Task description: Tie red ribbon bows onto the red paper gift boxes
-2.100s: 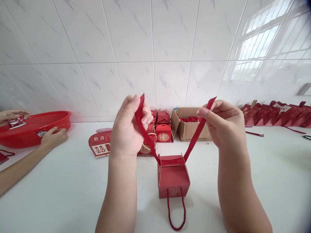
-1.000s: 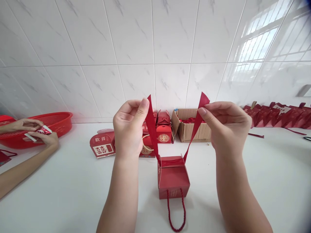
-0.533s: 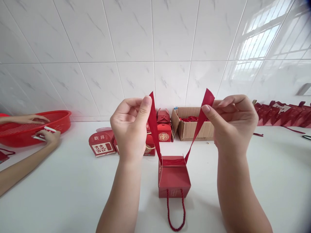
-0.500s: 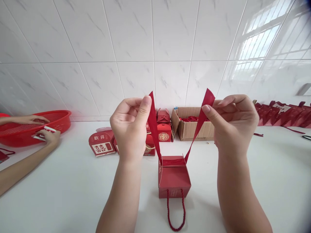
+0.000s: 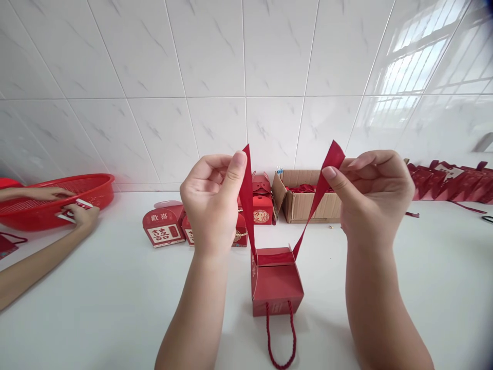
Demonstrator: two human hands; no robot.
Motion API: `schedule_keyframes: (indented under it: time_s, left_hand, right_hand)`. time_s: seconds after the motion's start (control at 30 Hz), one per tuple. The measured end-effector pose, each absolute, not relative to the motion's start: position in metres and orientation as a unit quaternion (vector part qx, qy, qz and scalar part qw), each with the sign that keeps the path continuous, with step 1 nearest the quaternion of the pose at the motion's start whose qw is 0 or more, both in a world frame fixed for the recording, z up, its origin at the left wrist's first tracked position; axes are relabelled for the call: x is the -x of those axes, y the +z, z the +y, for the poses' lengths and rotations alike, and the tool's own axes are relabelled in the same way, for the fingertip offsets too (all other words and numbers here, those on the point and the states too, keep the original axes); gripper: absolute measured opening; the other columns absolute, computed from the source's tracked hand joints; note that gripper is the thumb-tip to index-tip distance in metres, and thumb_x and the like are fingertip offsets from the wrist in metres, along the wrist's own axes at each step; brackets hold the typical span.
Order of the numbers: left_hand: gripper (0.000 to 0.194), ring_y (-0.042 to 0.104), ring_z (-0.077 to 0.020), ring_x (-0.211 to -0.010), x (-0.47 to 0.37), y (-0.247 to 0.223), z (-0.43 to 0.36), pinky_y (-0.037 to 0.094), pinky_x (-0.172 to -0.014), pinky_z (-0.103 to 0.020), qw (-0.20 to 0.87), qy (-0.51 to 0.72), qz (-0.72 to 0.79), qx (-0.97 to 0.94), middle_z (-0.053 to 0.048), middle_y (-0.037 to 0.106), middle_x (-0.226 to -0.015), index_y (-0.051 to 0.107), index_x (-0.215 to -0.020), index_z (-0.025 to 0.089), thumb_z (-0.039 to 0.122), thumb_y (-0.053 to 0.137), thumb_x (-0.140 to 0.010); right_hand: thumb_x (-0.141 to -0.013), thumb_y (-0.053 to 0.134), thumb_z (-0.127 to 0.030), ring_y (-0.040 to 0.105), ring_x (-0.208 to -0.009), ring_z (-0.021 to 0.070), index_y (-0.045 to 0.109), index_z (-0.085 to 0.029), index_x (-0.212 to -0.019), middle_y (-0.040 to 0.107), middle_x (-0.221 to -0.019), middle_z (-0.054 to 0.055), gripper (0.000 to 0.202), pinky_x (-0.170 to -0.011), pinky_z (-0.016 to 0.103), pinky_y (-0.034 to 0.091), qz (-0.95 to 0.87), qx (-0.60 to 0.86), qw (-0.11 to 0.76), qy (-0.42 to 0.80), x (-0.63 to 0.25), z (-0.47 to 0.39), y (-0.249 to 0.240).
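Note:
A dark red ribbon (image 5: 249, 216) is threaded through the top of a small red gift box (image 5: 276, 282), its two ends raised in a V. My left hand (image 5: 215, 192) pinches one end between thumb and fingers. The other end is pinched by my right hand (image 5: 370, 198), up and to the right of the box. The box stands on the white table, and a twisted red cord handle (image 5: 281, 366) hangs from its near side and lies on the tabletop.
Behind my left hand stand several red gift boxes (image 5: 164, 226). A cardboard box (image 5: 311, 208) with red ribbons sits by the tiled wall. Red bags (image 5: 450, 180) line the right. At left, a co-worker's hands (image 5: 82, 216) hold a red-and-white piece by a red basket (image 5: 100, 187).
My left hand has shifted slightly right with its ribbon end, narrowing the V a little. My right hand keeps its grip. The co-worker's hand at left has turned the piece slightly.

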State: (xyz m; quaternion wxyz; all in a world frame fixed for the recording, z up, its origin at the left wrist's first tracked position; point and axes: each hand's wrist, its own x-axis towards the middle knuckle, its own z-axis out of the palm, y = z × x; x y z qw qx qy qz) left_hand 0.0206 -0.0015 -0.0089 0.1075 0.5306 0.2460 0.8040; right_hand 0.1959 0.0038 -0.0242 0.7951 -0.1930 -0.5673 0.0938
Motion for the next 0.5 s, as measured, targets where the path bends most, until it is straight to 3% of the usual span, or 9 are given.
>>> schedule_keyframes:
  time_s: [0.5]
  left_hand:
    - [0.015, 0.059, -0.0097, -0.064, -0.0214, -0.0086, -0.0042, 0.049, -0.058, -0.024, 0.112, 0.807, 0.247, -0.525, 0.003, 0.063, -0.068, 0.065, -0.072, 0.023, 0.036, 0.071, -0.077]
  right_hand:
    - [-0.066, 0.080, -0.019, 0.061, -0.064, 0.0112, 0.054, -0.022, -0.074, 0.059, -0.070, -0.004, 0.028, -0.062, 0.027, 0.056, -0.562, 0.207, 0.797, 0.080, -0.1947, 0.0020, -0.0252]
